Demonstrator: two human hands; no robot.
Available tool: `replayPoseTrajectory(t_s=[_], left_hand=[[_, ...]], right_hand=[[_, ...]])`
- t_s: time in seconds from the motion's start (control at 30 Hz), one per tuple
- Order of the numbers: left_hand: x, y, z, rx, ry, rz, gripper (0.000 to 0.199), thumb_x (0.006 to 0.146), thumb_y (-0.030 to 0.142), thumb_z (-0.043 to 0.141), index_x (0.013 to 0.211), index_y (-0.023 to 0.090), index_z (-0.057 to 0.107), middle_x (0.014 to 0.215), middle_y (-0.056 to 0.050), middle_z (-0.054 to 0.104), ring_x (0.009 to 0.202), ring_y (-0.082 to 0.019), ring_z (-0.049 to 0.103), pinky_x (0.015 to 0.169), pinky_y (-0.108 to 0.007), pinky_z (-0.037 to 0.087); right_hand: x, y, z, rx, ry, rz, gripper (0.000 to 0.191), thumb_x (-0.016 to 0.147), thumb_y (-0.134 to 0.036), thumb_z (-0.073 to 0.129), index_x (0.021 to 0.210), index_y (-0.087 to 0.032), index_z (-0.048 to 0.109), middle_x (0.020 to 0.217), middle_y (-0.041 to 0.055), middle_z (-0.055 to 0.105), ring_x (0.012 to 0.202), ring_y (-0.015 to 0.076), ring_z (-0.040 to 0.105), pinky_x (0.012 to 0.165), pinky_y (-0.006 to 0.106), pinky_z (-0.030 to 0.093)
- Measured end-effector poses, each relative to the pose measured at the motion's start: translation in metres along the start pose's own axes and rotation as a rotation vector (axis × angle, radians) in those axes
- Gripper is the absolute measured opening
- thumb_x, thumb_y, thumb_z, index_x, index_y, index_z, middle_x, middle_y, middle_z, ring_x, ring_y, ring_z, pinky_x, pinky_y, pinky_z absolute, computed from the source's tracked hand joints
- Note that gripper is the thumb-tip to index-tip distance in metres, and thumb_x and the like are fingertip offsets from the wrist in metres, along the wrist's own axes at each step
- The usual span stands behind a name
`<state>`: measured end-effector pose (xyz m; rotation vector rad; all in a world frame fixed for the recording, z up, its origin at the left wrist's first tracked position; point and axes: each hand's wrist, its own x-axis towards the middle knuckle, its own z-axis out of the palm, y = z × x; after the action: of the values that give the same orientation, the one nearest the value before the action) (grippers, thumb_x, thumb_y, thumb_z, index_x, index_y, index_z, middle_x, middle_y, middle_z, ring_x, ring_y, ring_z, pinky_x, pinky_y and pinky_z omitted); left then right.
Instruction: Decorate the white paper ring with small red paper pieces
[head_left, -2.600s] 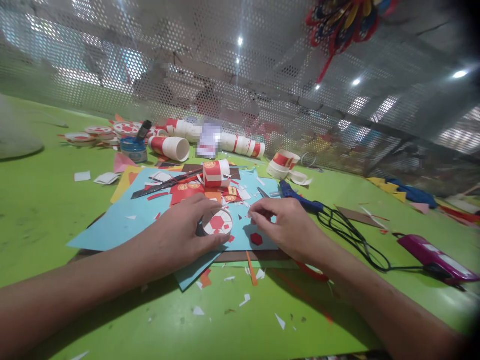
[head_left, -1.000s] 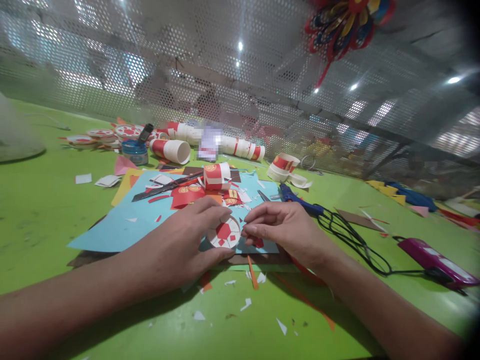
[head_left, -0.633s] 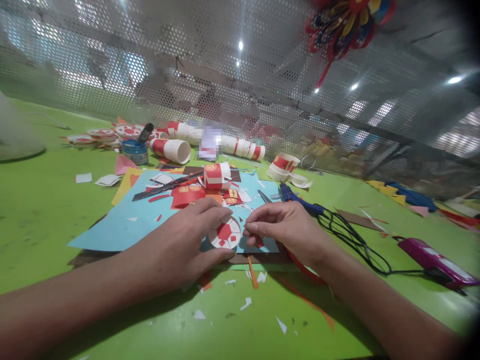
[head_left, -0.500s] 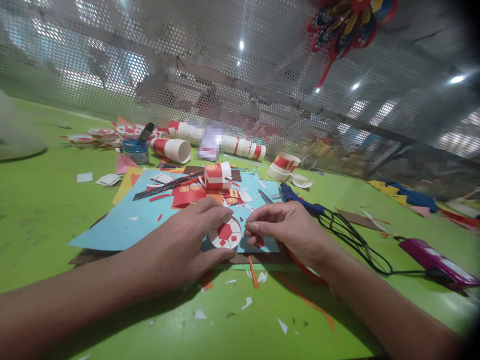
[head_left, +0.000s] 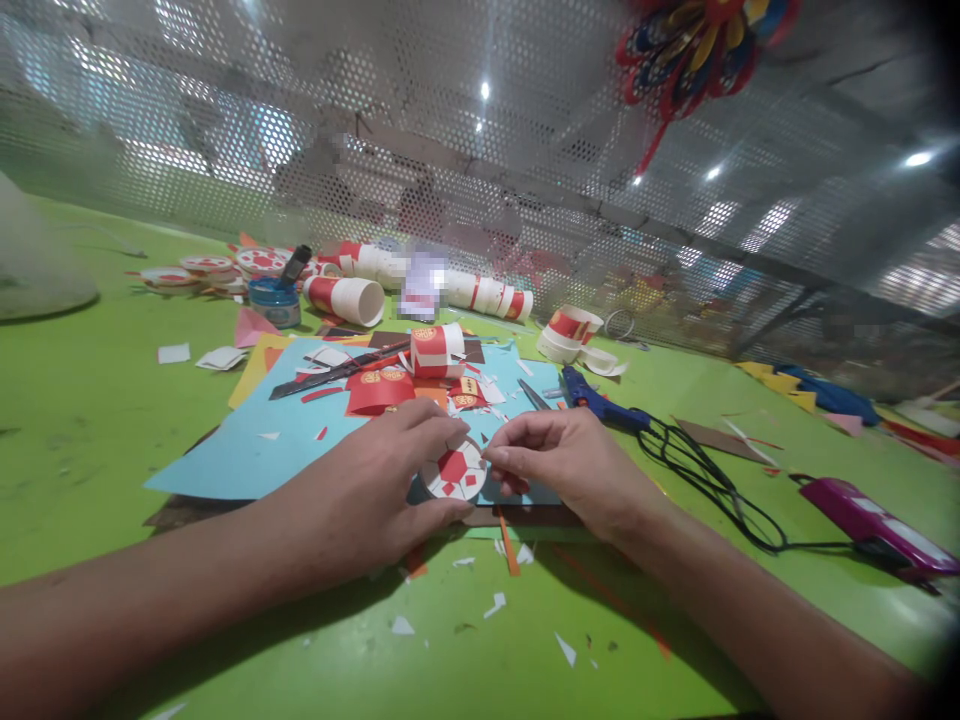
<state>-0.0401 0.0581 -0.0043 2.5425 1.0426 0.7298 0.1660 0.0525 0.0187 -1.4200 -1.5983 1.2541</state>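
A round white paper disc (head_left: 454, 468) with red soccer-ball patches faces up in the middle; it looks like the bottom of a paper cup. My left hand (head_left: 390, 470) grips it from the left, thumb at the near edge and fingers at the far edge. From the right, my right hand (head_left: 551, 455) reaches the disc's rim with thumb and forefinger pinched. Whatever small piece sits in that pinch is too small to make out. Beneath both hands lies a light blue paper sheet (head_left: 225, 450).
Behind the hands are a cut red-and-white paper cup (head_left: 439, 350) and a black utility knife (head_left: 322, 375). To the right lie a blue glue gun (head_left: 600, 400), its black cord and a purple power strip (head_left: 877, 525). A blue jar (head_left: 274, 303) stands back left. Paper scraps litter the green table (head_left: 315, 650).
My right hand has moved slightly left, bringing its pinched fingertips to the disc's right edge. My left hand still holds the disc in nearly the same place.
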Motion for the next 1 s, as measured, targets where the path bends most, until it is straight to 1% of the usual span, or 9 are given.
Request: replayPoseTrajectory(t_s=[0.1, 0.2, 0.37, 0.43, 0.53, 0.7, 1.0], left_hand=[[-0.0006, 0.0005, 0.0013, 0.017, 0.005, 0.008, 0.029, 0.086, 0.034, 0.060, 0.110, 0.017, 0.060, 0.114, -0.012, 0.058, 0.102, -0.028, 0.058, 0.083, -0.041, 0.050], [-0.0011, 0.0018, 0.0021, 0.029, -0.004, -0.012, 0.030, 0.087, 0.035, 0.059, 0.109, 0.016, 0.060, 0.113, -0.013, 0.058, 0.100, -0.028, 0.058, 0.084, -0.043, 0.050], [-0.0009, 0.0026, 0.0025, 0.039, -0.015, -0.034, 0.031, 0.085, 0.035, 0.062, 0.108, 0.014, 0.061, 0.109, -0.013, 0.059, 0.098, -0.028, 0.057, 0.084, -0.044, 0.049], [-0.0004, 0.0022, 0.0030, 0.037, -0.012, -0.038, 0.030, 0.085, 0.034, 0.061, 0.107, 0.014, 0.061, 0.107, -0.012, 0.059, 0.097, -0.027, 0.057, 0.083, -0.043, 0.049], [0.0003, 0.0019, 0.0033, 0.021, -0.017, -0.034, 0.028, 0.087, 0.036, 0.060, 0.105, 0.015, 0.062, 0.104, -0.011, 0.059, 0.093, -0.026, 0.057, 0.081, -0.041, 0.049], [0.0007, 0.0027, 0.0018, 0.018, -0.021, -0.027, 0.029, 0.088, 0.039, 0.058, 0.106, 0.016, 0.061, 0.103, -0.011, 0.058, 0.093, -0.026, 0.057, 0.080, -0.040, 0.049], [-0.0008, 0.0026, 0.0027, 0.005, -0.025, -0.023, 0.028, 0.088, 0.039, 0.058, 0.106, 0.018, 0.061, 0.100, -0.009, 0.057, 0.089, -0.024, 0.057, 0.079, -0.038, 0.049]], right_hand=[[0.0008, -0.0011, 0.0025, -0.076, 0.006, 0.008, 0.009, 0.076, -0.021, 0.068, 0.070, -0.016, 0.068, 0.055, -0.0029, 0.061, 0.050, 0.0079, 0.053, 0.052, 0.021, 0.042], [-0.0006, -0.0048, 0.0056, -0.198, 0.038, 0.006, 0.008, 0.077, -0.018, 0.066, 0.069, -0.015, 0.068, 0.054, -0.0038, 0.059, 0.050, 0.0076, 0.050, 0.051, 0.021, 0.040], [-0.0031, -0.0092, 0.0079, -0.317, 0.062, -0.126, 0.013, 0.079, -0.013, 0.063, 0.067, -0.014, 0.068, 0.054, -0.0055, 0.054, 0.052, 0.0065, 0.043, 0.050, 0.021, 0.035], [-0.0028, -0.0093, 0.0075, -0.329, 0.069, -0.128, 0.013, 0.079, -0.012, 0.063, 0.067, -0.014, 0.068, 0.054, -0.0057, 0.054, 0.052, 0.0066, 0.043, 0.051, 0.021, 0.035], [-0.0015, -0.0085, 0.0067, -0.311, 0.066, -0.088, 0.012, 0.078, -0.013, 0.064, 0.067, -0.014, 0.068, 0.053, -0.0051, 0.055, 0.052, 0.0072, 0.045, 0.051, 0.021, 0.037], [0.0001, -0.0081, 0.0062, -0.285, 0.067, -0.020, 0.010, 0.077, -0.019, 0.066, 0.069, -0.015, 0.069, 0.054, -0.0034, 0.057, 0.050, 0.0084, 0.047, 0.049, 0.022, 0.038], [0.0019, -0.0056, 0.0077, -0.232, 0.052, -0.013, 0.010, 0.075, -0.019, 0.069, 0.066, -0.015, 0.068, 0.054, -0.0033, 0.058, 0.051, 0.0089, 0.048, 0.051, 0.023, 0.038]])
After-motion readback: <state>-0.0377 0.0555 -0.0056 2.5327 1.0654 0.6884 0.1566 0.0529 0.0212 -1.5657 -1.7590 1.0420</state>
